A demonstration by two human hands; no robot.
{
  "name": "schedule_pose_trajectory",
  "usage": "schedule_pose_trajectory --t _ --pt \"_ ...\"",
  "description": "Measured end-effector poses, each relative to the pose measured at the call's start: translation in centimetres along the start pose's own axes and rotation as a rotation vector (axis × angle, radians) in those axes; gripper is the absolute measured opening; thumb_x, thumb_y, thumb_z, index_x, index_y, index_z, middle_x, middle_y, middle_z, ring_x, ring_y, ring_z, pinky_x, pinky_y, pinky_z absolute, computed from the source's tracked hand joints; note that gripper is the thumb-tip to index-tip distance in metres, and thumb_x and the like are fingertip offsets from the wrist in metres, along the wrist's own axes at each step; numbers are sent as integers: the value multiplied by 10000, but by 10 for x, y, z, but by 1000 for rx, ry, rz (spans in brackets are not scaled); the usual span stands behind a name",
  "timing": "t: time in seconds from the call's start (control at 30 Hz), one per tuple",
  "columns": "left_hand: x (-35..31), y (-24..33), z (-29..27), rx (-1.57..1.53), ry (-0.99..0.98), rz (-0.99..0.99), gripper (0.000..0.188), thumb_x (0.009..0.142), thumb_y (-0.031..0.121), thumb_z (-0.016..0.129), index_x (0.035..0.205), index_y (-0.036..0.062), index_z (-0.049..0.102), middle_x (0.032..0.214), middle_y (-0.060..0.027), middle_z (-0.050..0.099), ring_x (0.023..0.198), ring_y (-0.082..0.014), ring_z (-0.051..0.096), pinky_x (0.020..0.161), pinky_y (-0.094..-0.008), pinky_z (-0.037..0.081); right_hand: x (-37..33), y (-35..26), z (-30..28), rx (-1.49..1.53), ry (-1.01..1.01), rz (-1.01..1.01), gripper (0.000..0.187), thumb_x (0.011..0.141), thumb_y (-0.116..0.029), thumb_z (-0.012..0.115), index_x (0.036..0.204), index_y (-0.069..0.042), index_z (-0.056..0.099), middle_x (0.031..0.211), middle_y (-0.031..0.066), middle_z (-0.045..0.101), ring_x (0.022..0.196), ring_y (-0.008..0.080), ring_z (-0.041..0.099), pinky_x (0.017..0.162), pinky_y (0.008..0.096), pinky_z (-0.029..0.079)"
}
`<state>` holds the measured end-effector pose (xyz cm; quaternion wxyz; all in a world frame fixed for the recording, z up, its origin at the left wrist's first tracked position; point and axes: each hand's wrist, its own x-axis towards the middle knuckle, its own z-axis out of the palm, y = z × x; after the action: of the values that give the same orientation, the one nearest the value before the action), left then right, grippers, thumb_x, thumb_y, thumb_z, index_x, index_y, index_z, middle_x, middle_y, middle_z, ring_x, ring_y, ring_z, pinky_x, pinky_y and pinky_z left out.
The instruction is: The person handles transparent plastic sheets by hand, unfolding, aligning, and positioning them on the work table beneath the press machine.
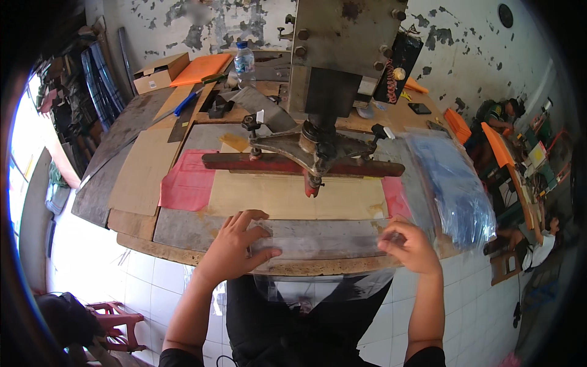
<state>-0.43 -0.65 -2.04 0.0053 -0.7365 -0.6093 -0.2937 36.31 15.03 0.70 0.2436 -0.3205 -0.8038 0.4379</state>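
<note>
A clear plastic sheet [318,246] lies along the front edge of the worktable, and transparent film hangs down over my lap. At its left end is my left hand [235,244], fingers bent and spread, thumb apart, touching or just above the film. My right hand [413,246] is curled at the other end, thumb and forefinger pinching the sheet's edge. Beyond my hands, a heavy press head [318,144] with a long reddish bar [232,162] hangs over a cream board [293,199]. Pink sheets [186,180] show at both ends of that board.
Blue-tinted plastic sheets [449,183] are stacked at the right of the table. Cardboard [143,168] lies left. A water bottle [244,64], a blue-handled cutter [185,104] and a phone [419,109] sit farther back. Other people [504,116] are at the right.
</note>
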Motion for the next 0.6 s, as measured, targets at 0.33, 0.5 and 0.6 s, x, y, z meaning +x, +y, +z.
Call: schedule_pose_trajectory --t 0.33,0.5,0.6 --pt "35 18 -25 -1090 83 -438 183 1014 53 728 1127 -53 631 966 -71 757 913 -97 719 740 -266 578 -3 -3 -13 -26 12 121 201 943 -132 814 1035 -12 682 913 55 747 806 149 733 733 299 559" --pt "42 45 -32 -931 -81 -277 173 999 29 727 1123 -68 655 937 -124 788 828 -150 757 710 -287 592 7 -60 40 -293 0 -269 363 915 -225 856 1180 -15 724 1004 78 778 1004 193 736 882 361 559" --pt "48 62 -37 -808 -186 -158 266 956 75 789 1161 -39 662 945 -108 796 836 -154 762 738 -287 593 18 -97 63 -56 0 -264 372 914 -209 855 1211 -21 736 1014 87 787 941 179 737 854 351 568"
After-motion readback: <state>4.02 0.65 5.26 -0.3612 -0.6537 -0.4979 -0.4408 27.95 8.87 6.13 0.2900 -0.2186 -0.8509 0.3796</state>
